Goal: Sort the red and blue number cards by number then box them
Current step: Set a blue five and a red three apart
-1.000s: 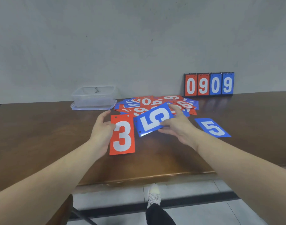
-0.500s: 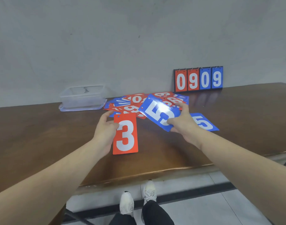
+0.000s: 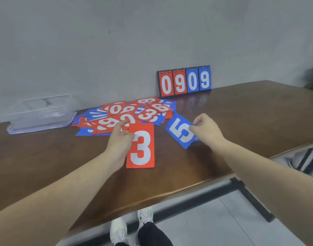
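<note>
Right hand (image 3: 206, 129) has lowered the blue 5 card (image 3: 180, 130), right of the card pile (image 3: 127, 114), probably onto another 5; fingers pinch its edge. Left hand (image 3: 119, 141) grips the red 3 card (image 3: 140, 145), nearer than the pile. Fives are grouping.

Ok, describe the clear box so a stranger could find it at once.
Look along the wooden table to its far left end by the wall. The clear plastic box stands there, left of the pile of cards; it alone is see-through.
</note>
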